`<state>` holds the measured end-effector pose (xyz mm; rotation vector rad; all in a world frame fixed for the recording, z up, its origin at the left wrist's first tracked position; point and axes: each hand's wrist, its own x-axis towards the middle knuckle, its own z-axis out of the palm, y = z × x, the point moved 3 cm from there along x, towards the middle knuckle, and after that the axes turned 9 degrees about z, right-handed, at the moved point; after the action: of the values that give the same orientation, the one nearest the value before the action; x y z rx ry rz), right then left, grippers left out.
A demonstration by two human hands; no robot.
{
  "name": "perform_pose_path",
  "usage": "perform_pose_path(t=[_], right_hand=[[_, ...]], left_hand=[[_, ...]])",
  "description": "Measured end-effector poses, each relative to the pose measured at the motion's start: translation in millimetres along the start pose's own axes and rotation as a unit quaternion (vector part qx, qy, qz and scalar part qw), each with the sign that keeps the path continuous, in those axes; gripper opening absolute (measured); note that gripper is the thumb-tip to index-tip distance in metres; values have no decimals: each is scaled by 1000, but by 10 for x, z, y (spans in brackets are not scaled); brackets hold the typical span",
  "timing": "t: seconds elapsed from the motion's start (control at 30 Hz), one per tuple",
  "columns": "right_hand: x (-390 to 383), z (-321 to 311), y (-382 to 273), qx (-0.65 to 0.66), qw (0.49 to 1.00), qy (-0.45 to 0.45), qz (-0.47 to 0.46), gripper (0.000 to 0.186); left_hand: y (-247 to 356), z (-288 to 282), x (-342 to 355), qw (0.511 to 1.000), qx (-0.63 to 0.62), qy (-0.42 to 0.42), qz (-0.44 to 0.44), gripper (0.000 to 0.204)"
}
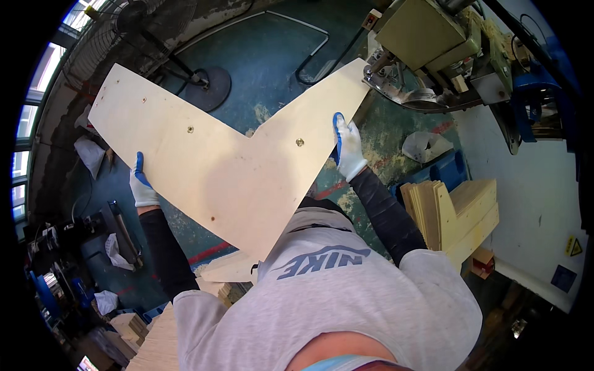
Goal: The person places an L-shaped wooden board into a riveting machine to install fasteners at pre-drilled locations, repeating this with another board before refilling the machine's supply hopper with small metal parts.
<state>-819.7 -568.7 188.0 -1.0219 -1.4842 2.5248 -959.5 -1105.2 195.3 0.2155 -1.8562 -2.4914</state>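
Note:
A large V-shaped plywood panel (247, 179) spans the space in front of me, pale and flat, with several small holes and metal inserts in it. My left hand (142, 183), in a white and blue glove, grips its left edge with the thumb on top. On the right edge my right hand (349, 146), gloved the same way, holds the panel with its thumb over the face. The fingers of both hands are partly hidden beneath the wood. The panel's far right tip meets a machine (427, 49) with metal parts at its front.
Stacked plywood pieces (451, 213) stand at my right, beside a blue bin (442, 172). A floor fan's round base (208, 88) and a bent metal tube frame (297, 20) are beyond the panel. More boards (154, 340) lie at lower left. Sawdust marks the green floor.

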Motion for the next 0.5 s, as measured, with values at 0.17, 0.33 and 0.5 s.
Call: perform_pose_path(t=[0.17,0.33,0.5], right_hand=[[62,-70,175,-18,999,27,-26,27],[50,5,150,-45,995,68,-50,27],[137,82,104,-34,995,47,-75,40]], left_hand=[[-46,139,47,999,-20,18,-26,45],[12,250,156,999,-27,-18,-8,44],[21,22,404,993,77,-54,66,51]])
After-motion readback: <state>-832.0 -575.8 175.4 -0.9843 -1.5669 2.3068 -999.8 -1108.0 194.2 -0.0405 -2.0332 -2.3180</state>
